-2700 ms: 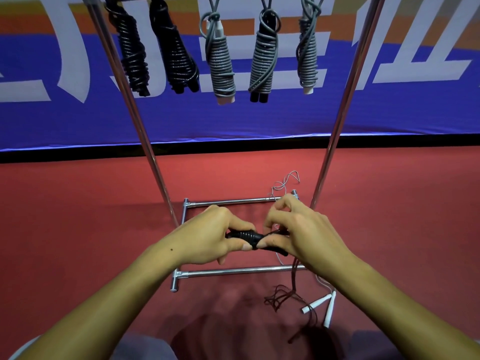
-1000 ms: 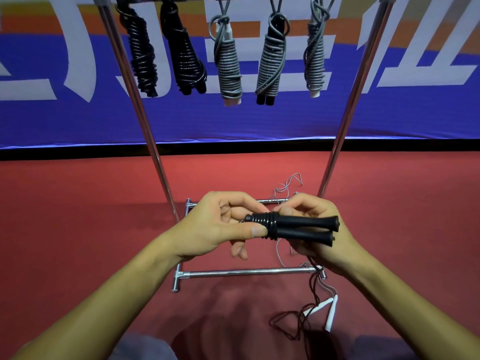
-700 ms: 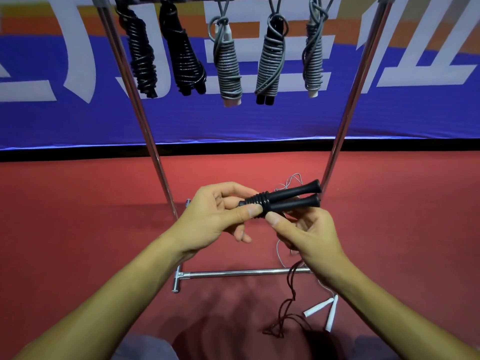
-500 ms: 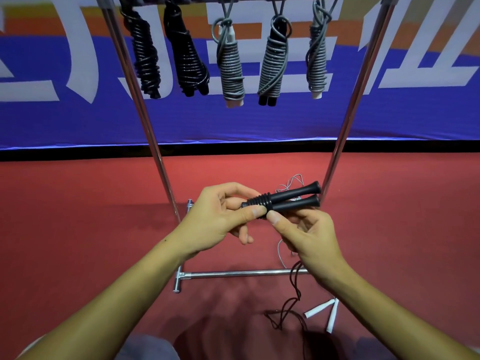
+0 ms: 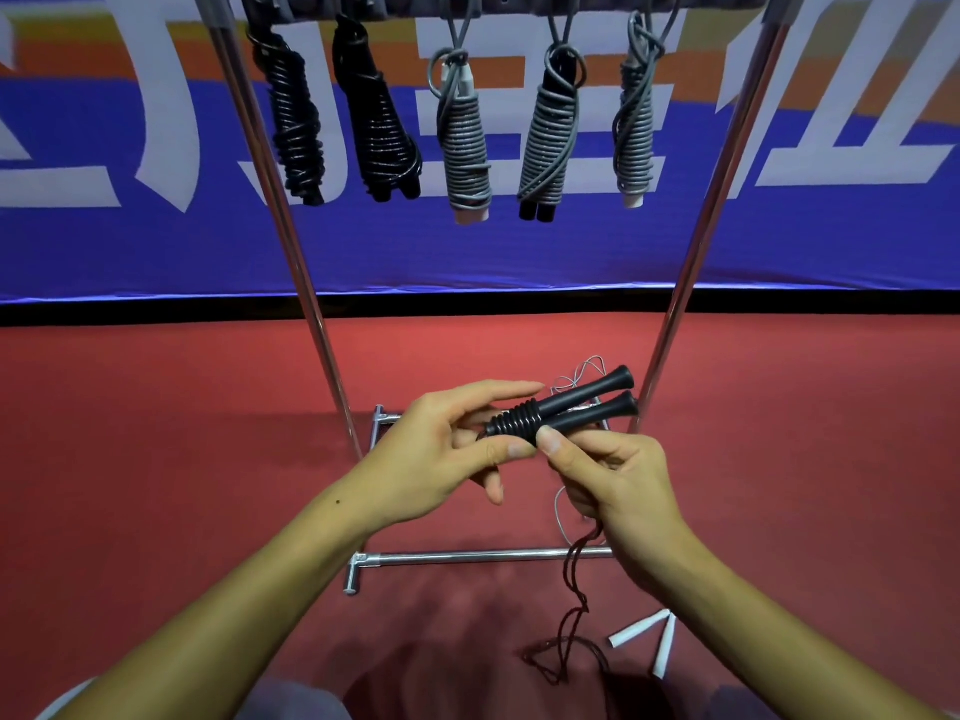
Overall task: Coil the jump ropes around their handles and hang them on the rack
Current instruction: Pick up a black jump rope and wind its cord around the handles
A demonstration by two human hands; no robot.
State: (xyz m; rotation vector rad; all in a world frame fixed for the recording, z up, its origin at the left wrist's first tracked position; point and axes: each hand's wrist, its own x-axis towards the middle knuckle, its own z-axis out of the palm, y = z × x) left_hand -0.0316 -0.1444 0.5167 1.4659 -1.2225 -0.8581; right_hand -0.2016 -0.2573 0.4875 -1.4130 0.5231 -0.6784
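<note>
Nearest, at 5 o'clock, the loose dark cord [image 5: 574, 610] trails down to the floor beneath the right hand [image 5: 618, 485], whose fingers pinch it. Just beyond, the left hand [image 5: 431, 454] clamps the paired black handles [image 5: 563, 407] at their ribbed end, long axis pointing toward 2 o'clock. Farther off at 12 o'clock, the rack [image 5: 306, 283] holds five coiled ropes [image 5: 465, 148].

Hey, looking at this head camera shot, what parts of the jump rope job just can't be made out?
- Rack's top bar: cut by the upper edge, so the hanging loops' attachment is unseen.
- Black handles: their left ends are covered by the left hand.
- Dark cord: its upper run is hidden behind the right hand.
- White handles: their rope is too thin to trace.
</note>
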